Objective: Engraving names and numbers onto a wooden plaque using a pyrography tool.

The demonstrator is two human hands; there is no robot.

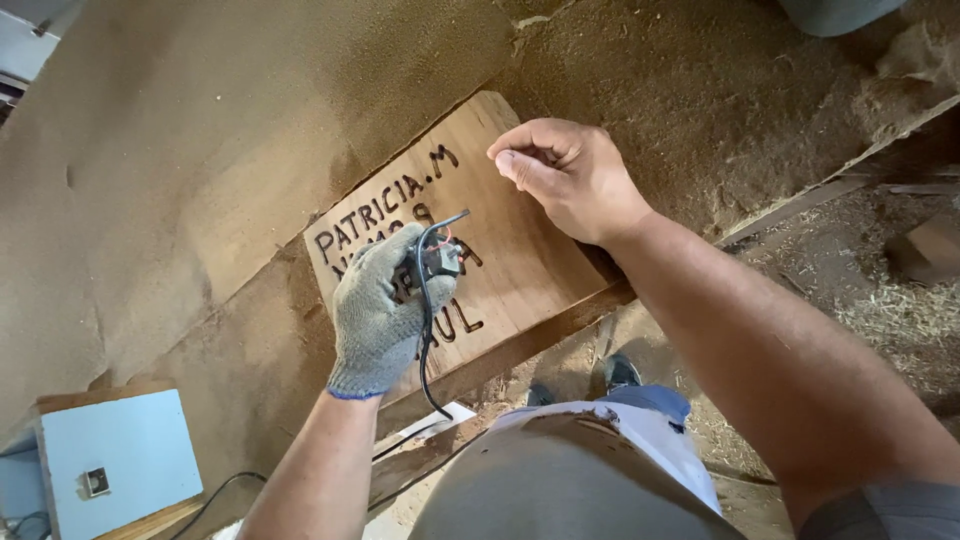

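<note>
— What are the hands doing?
— The gloved left hand (382,310) grips a small corded burning tool (440,258) against the wooden board (520,250). The bare right hand (565,175), fingers curled and holding nothing, rests on the board's upper edge.
— And the board?
— Flat on the sawdust-covered worktop (200,150), dark letters burned into it.

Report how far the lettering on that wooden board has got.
Done: several rows of dark letters are already burned into the wooden board. In hand: the gloved left hand grips a small corded burning tool over the middle rows, hiding part of them, while the bare right hand presses on the board's upper edge. Left: the right-hand half of the board is bare wood; whether more lettering goes there cannot be told.
</note>
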